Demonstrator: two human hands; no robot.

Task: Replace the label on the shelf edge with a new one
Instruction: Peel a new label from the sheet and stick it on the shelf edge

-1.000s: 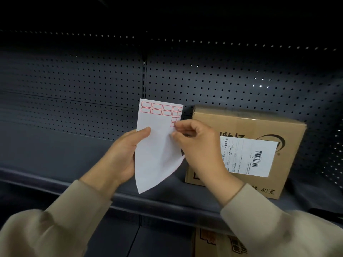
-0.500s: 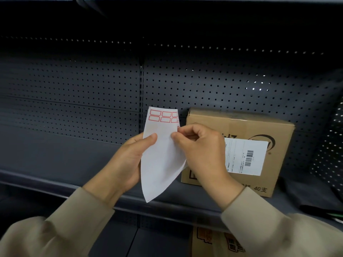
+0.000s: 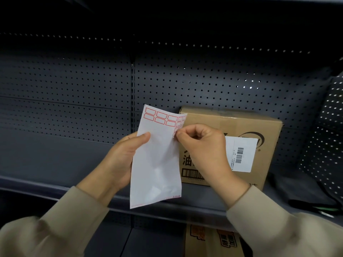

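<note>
A white label sheet with several red-bordered stickers along its top is held upright in front of the dark shelf. My left hand grips the sheet's left edge, thumb on its front. My right hand pinches a red-bordered label at the sheet's right edge, fingers curled. The dark grey shelf edge runs below the hands; I see no label on the part of it that shows.
A cardboard box with a white barcode slip stands on the shelf behind my right hand. Perforated dark back panels rise behind. Another printed carton sits on the level below. A dark object lies at far right.
The sheet has flattened out and its lower end now hangs straighter. My right hand's pinch sits at the sheet's right edge as before. The view has shifted slightly.
</note>
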